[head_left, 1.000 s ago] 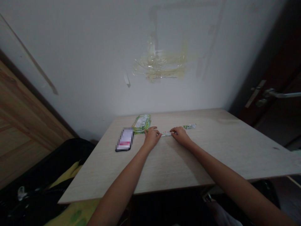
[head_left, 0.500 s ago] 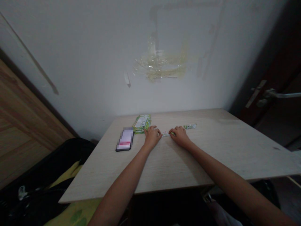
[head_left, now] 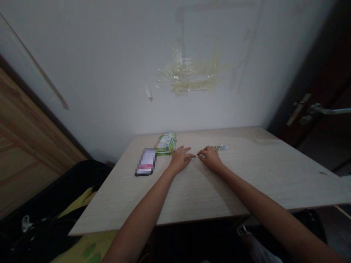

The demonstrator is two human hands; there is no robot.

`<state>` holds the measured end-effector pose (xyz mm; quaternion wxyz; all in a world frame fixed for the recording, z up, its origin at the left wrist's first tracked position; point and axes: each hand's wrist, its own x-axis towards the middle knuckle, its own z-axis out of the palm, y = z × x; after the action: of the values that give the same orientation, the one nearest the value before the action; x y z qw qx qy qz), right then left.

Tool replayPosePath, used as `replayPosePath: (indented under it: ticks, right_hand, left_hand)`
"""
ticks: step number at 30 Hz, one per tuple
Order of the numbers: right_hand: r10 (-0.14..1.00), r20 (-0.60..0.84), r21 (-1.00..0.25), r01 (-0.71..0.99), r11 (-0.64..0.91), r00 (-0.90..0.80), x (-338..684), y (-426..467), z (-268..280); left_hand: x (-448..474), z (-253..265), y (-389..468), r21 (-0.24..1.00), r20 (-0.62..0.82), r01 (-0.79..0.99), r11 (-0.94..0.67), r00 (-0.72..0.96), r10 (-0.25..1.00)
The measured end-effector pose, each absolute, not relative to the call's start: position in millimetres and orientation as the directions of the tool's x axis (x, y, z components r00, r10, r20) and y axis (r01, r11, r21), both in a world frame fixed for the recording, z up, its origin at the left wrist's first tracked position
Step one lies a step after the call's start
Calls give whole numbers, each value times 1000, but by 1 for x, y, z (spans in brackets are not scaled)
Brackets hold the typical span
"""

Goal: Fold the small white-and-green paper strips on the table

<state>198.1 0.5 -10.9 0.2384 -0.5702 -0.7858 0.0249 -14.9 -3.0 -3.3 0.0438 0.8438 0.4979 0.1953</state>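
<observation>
A narrow folded wrapper point(head_left: 195, 157), whitish with a bit of green, lies between my two hands on the pale wooden table point(head_left: 203, 193). My left hand point(head_left: 181, 159) has its index finger and thumb at the strip's left end, with the other fingers stretched out above. At the opposite end, my right hand point(head_left: 210, 157) pinches the strip with curled fingers, hiding much of it. Just beyond the right hand lies another folded green-and-white wrapper point(head_left: 222, 147). Behind and left of my left hand is a stack of flat green wrappers point(head_left: 166, 143).
A phone point(head_left: 146, 162) with a blurred-out screen lies left of my left hand. The wall point(head_left: 123, 73) with old tape point(head_left: 192, 76) rises behind the table. On the right is a dark door with a metal handle point(head_left: 329, 109). Dark bags and yellow cloth point(head_left: 90, 248) are at lower left.
My left hand has shifted slightly right, nearer my right hand, and its fingers have stretched out. Less of the wrapper shows between the hands. The stack and phone stay put.
</observation>
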Motion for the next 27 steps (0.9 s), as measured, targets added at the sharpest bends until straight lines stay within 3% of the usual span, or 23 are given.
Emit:
replayPosePath:
  ticks: [5,19,27]
  right_hand:
    - [908,355,-315,886,340,-222,198,1,-11]
    - [919,339,-388,860,332,-202,200,6,-16]
    - [904,364,-407,834,372,-225,202,9,-19]
  left_hand:
    - [-15,-3,-2,301,216,804,-512,465,858]
    - [-8,5,-11,264,292,808,-527,454,842]
    - [-5,7,-15,286,259,837,-466,400,879]
